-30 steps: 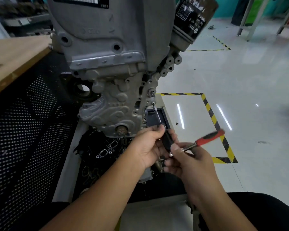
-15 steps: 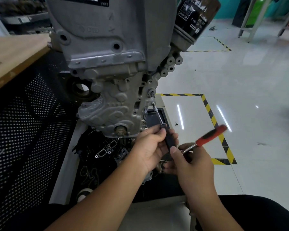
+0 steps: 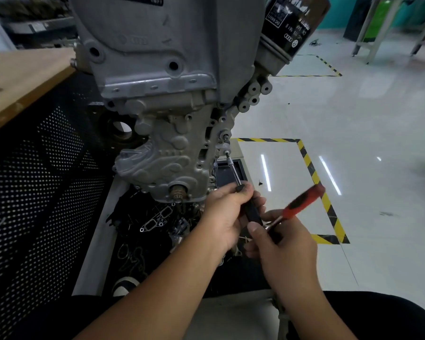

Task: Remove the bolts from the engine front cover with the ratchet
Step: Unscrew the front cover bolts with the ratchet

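The grey engine front cover (image 3: 167,158) hangs in front of me, with a bolt (image 3: 227,151) on its right edge. A thin extension bar (image 3: 234,171) runs from that bolt down to a black grip. My left hand (image 3: 227,214) holds that black grip and the bar's lower end. The ratchet (image 3: 302,200) has a red and black handle, blurred, angled up to the right. My right hand (image 3: 280,244) grips the ratchet near its head, just below my left hand.
A black oil filter (image 3: 295,23) sticks out at the upper right of the engine. A tray (image 3: 96,241) with gaskets and dark parts lies under the engine. A wooden bench (image 3: 17,79) and perforated black panel (image 3: 35,192) stand at left. Yellow-black floor tape (image 3: 312,168) marks the right.
The red ratchet handle has swung upward and to the right in my right hand. My left hand has stayed on the extension bar.
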Action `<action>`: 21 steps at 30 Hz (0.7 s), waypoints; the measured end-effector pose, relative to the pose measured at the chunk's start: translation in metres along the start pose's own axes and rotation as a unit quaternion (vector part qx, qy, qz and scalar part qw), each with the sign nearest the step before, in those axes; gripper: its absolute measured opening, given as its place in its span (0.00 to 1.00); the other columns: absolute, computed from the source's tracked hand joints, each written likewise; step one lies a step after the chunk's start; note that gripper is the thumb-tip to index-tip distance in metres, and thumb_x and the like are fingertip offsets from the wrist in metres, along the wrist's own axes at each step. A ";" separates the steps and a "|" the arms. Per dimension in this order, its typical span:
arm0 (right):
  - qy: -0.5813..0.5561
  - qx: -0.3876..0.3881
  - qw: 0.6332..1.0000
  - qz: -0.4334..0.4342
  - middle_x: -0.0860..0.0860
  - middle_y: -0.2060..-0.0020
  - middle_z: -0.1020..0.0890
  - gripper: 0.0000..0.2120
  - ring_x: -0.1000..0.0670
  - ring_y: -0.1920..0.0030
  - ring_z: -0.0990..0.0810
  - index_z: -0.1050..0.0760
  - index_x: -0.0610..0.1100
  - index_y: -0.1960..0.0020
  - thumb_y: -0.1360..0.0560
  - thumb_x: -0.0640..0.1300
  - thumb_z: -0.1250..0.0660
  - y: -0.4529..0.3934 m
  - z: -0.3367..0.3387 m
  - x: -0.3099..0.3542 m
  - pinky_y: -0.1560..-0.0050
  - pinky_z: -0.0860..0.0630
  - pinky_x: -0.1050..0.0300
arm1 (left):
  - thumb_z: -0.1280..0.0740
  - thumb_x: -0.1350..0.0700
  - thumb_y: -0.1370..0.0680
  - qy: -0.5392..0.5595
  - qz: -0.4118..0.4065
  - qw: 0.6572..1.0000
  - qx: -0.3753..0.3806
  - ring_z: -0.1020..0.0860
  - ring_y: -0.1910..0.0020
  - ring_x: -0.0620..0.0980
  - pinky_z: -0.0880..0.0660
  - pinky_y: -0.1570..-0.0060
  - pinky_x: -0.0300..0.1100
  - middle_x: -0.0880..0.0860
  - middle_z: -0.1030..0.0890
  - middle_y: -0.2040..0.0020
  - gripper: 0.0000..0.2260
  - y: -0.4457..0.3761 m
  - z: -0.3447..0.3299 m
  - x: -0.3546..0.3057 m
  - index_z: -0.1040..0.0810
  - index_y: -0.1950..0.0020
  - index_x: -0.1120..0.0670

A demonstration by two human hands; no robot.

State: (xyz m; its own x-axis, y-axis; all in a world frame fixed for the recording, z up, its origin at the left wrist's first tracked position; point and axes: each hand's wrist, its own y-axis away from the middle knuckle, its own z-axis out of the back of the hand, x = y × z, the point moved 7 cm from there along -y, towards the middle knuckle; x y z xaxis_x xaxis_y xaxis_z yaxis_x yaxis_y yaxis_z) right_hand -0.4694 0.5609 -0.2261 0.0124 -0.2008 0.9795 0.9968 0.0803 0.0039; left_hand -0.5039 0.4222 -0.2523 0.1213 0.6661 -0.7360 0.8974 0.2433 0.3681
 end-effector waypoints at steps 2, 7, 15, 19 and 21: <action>-0.023 0.005 0.999 -0.021 0.49 0.67 0.14 0.07 0.50 0.68 0.14 0.23 0.50 0.48 0.22 0.41 0.28 0.003 -0.005 -0.005 0.66 0.17 0.54 | 0.32 0.60 0.19 0.039 0.017 0.999 0.018 0.16 0.63 0.55 0.17 0.63 0.49 0.60 0.17 0.60 0.04 0.001 -0.003 0.001 0.20 0.47 0.60; -0.372 0.077 0.880 -0.283 0.39 0.63 0.17 0.11 0.48 0.69 0.17 0.22 0.31 0.45 0.19 0.40 0.32 0.008 -0.028 -0.020 0.65 0.15 0.52 | 0.39 0.61 0.16 0.081 0.038 0.994 0.067 0.15 0.59 0.56 0.17 0.60 0.50 0.60 0.15 0.54 0.07 0.004 -0.003 -0.005 0.22 0.44 0.61; -0.224 0.027 0.965 -0.137 0.45 0.67 0.15 0.06 0.49 0.68 0.15 0.24 0.39 0.44 0.18 0.41 0.33 0.006 -0.020 -0.011 0.66 0.17 0.56 | 0.35 0.60 0.17 0.046 0.033 0.997 0.053 0.15 0.62 0.55 0.17 0.63 0.48 0.59 0.15 0.58 0.03 0.001 -0.008 -0.005 0.23 0.46 0.58; -0.344 0.056 0.904 -0.249 0.39 0.64 0.16 0.10 0.46 0.68 0.16 0.23 0.31 0.45 0.18 0.40 0.34 0.005 -0.022 -0.019 0.65 0.15 0.52 | 0.40 0.62 0.15 0.034 0.047 0.994 0.093 0.14 0.56 0.59 0.17 0.58 0.54 0.61 0.15 0.54 0.08 0.002 -0.006 -0.008 0.24 0.40 0.59; -0.211 0.001 0.965 -0.152 0.46 0.66 0.14 0.07 0.50 0.67 0.14 0.23 0.37 0.46 0.20 0.40 0.30 -0.004 -0.007 -0.019 0.65 0.17 0.59 | 0.40 0.63 0.15 0.008 0.037 0.997 0.070 0.15 0.56 0.59 0.17 0.58 0.55 0.60 0.15 0.56 0.06 0.000 -0.006 -0.006 0.23 0.42 0.59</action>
State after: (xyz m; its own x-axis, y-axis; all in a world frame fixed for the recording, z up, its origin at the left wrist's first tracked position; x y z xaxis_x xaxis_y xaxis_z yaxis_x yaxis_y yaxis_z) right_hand -0.4731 0.5572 -0.2457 -0.3156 0.2006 0.9275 0.9488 0.0829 0.3049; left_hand -0.5074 0.4227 -0.2448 0.1837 0.6907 -0.6995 0.9366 0.0931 0.3379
